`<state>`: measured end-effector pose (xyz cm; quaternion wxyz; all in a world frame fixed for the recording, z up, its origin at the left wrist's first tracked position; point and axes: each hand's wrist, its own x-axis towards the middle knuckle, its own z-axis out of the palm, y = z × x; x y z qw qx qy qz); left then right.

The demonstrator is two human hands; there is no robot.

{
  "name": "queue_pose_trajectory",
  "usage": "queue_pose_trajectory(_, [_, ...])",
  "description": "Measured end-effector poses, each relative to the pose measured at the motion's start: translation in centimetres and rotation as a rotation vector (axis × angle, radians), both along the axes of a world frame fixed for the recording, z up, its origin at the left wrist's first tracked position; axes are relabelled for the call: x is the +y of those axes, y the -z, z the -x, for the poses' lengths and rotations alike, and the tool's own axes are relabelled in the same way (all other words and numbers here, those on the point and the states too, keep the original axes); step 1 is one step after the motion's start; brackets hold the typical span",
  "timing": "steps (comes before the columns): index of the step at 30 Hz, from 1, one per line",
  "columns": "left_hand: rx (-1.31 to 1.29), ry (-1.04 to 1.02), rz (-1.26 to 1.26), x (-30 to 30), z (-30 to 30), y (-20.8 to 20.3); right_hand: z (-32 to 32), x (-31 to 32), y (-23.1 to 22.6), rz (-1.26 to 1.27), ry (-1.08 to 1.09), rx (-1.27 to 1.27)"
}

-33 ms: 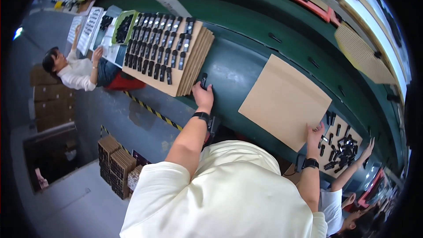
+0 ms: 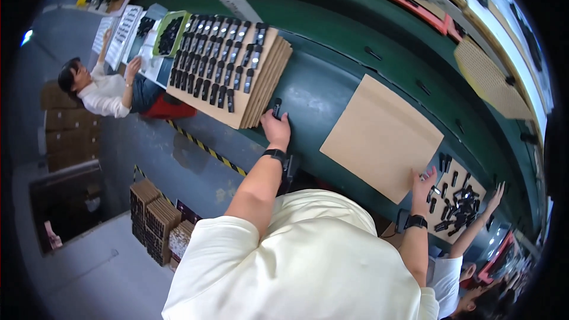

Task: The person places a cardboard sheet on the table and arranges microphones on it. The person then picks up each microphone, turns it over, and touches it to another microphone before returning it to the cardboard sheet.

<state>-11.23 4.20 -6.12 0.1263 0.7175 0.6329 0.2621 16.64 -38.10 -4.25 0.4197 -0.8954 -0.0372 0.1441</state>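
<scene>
A small black stick-shaped device (image 2: 277, 106) stands out from the fingers of my left hand (image 2: 276, 130), which is closed on its lower end just right of a stack of cardboard sheets (image 2: 267, 92). Rows of similar black devices with shiny faces (image 2: 220, 53) cover the top sheet. My right hand (image 2: 422, 186) is at the right corner of a bare cardboard sheet (image 2: 379, 136), its fingers curled around something small and partly shiny that I cannot make out. Close by on the right, a loose heap of black devices (image 2: 465, 204) lies on another cardboard sheet (image 2: 441, 232).
A co-worker's hand (image 2: 496, 195) reaches to the heap's right side. At the far left another person (image 2: 98, 92) sits near a green bin (image 2: 184, 19) of black parts. Single devices (image 2: 373, 53) lie along the green surface behind. Stacked packs (image 2: 157, 219) stand on the floor.
The view has shifted very slightly. Both of my hands keep their places and grips.
</scene>
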Motion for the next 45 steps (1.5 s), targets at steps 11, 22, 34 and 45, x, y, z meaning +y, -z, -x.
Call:
queue_pose_trajectory(11, [-0.173,0.284,0.06,-1.1,2.5,-6.4,0.9,3.2,-4.2,0.109,-0.169,-0.204])
queue_pose_trajectory(22, [0.038,0.179,-0.288,3.7,7.9,-13.4,0.9,6.2,-6.0,0.08,-0.236,-0.189])
queue_pose_trajectory(34, [0.041,0.083,-0.249,5.0,7.5,-13.1,1.7,5.5,-6.1,0.104,-0.274,-0.18])
queue_pose_trajectory(45, [0.01,0.221,-0.313,3.8,6.9,-14.0,2.6,6.0,-6.4,0.097,-0.215,-0.186])
